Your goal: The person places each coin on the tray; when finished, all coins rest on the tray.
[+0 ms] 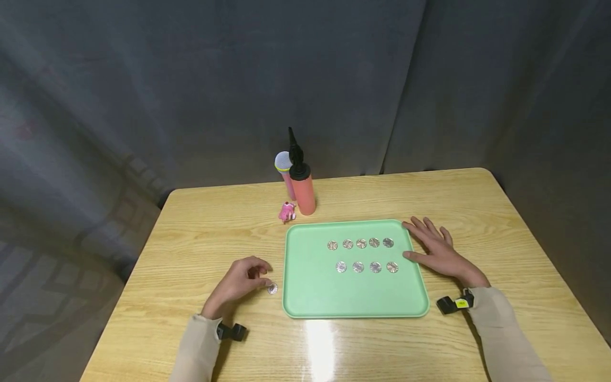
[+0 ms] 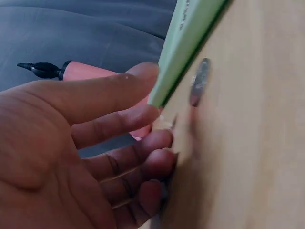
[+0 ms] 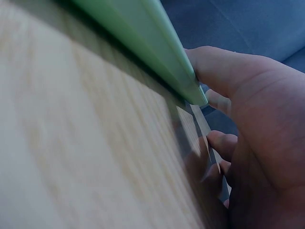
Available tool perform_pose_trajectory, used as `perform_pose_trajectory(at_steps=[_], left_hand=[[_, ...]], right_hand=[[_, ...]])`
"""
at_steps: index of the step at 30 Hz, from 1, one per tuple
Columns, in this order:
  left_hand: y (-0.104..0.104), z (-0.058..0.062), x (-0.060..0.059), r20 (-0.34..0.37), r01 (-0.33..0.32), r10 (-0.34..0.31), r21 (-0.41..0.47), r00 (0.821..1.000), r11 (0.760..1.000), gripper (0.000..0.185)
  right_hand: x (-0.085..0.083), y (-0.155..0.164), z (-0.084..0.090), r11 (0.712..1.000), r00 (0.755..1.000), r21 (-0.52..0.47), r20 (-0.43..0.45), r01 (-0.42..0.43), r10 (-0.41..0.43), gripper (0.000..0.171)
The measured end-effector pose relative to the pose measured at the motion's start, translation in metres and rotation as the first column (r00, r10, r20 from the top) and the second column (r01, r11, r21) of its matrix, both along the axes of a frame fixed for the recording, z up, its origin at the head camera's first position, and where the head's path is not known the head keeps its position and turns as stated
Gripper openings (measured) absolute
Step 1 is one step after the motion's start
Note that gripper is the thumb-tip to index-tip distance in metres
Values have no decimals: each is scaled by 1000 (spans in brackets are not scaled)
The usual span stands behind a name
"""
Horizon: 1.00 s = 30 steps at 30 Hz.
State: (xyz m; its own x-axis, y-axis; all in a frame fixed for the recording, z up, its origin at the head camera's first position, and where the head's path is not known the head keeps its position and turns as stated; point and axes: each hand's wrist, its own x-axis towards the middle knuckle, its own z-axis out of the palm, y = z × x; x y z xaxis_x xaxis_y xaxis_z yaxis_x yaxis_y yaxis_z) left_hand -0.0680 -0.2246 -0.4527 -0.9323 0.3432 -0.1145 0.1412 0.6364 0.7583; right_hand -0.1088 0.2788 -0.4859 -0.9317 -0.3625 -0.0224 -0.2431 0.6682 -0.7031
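Left of the green tray (image 1: 305,302), my left hand (image 1: 244,277) hovers low over the table with fingers loosely bent and nothing between thumb and fingertips. A silver coin-like disc (image 1: 272,288) with radial lines lies by its thumb; the left wrist view shows this disc (image 2: 200,82) edge-on, apart from the fingers. My right hand (image 1: 436,252) has its fingers spread at the tray's right edge, thumb and index finger at the rim. In the right wrist view the thumb (image 3: 214,67) touches the tray's side (image 3: 157,52). Several similar discs (image 1: 361,243) lie in two rows on the tray.
Behind the tray stand a pink hand pump (image 1: 304,196) with a black nozzle and a pink toy microphone (image 1: 284,162). A small pink figurine (image 1: 287,211) lies in front of them. A grey curtain (image 1: 215,106) hangs behind the wooden table (image 1: 205,223).
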Motion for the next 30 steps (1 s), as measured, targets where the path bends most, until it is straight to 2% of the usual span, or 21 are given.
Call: perform_pose_trajectory(at_steps=[7,11,17,30], left_hand=[[1,-5,2,-23,89,-89,-7,996,996,33],[1,-8,2,-50,110,-111,-17,993,994,29],[2,-9,2,-68,99,-101,-33,993,995,23],[6,-8,2,-59,86,-91,-76,994,993,15]], right_hand=[[-1,0,-1,1000,1000,1,4,1,-1,79],[-1,0,-2,1000,1000,4,2,0,0,78],[0,-1,-1,1000,1000,8,3,-3,3,78],[1,-1,1,1000,1000,2,-10,-5,5,78]])
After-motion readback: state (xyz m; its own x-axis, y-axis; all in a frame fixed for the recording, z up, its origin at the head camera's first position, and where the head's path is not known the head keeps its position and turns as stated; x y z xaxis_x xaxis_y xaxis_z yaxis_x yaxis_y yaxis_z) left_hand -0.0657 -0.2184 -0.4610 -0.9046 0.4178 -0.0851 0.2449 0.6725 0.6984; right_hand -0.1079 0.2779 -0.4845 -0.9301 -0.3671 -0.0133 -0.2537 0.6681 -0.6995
